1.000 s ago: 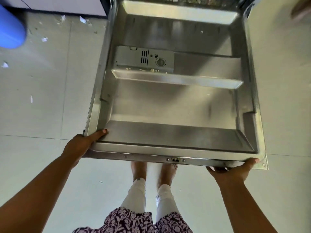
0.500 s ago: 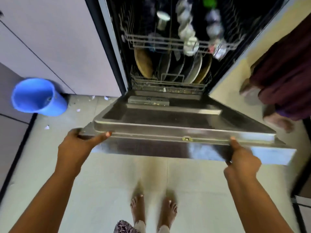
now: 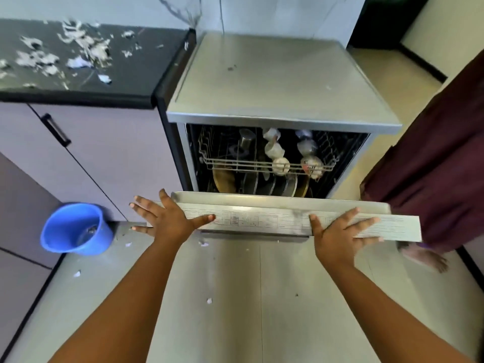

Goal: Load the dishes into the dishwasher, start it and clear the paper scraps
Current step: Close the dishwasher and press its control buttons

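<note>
Head view, from where I stand: the person's left hand (image 3: 167, 218) and right hand (image 3: 337, 231) lie flat against the outer face of the brushed stainless-steel dishwasher door (image 3: 262, 221), one near each upper corner. The fingers (image 3: 142, 205) are spread wide apart and grip nothing. The door is tipped well up, with a gap open at the top. I'd judge it stiff, fairly heavy and sprung on its bottom hinge. Its steel is smooth enough for palms to slide on, so an even push high up at both corners suits it better than a pinch. Through the gap, upright round plates (image 3: 275, 184) stand low down and pale cups (image 3: 280, 165) sit in the wire upper rack (image 3: 230, 163). They look breakable, so a gentle close seems wise. Beyond, torn white paper scraps (image 3: 78, 61) litter the black bench (image 3: 146, 74), light and flimsy.
</note>
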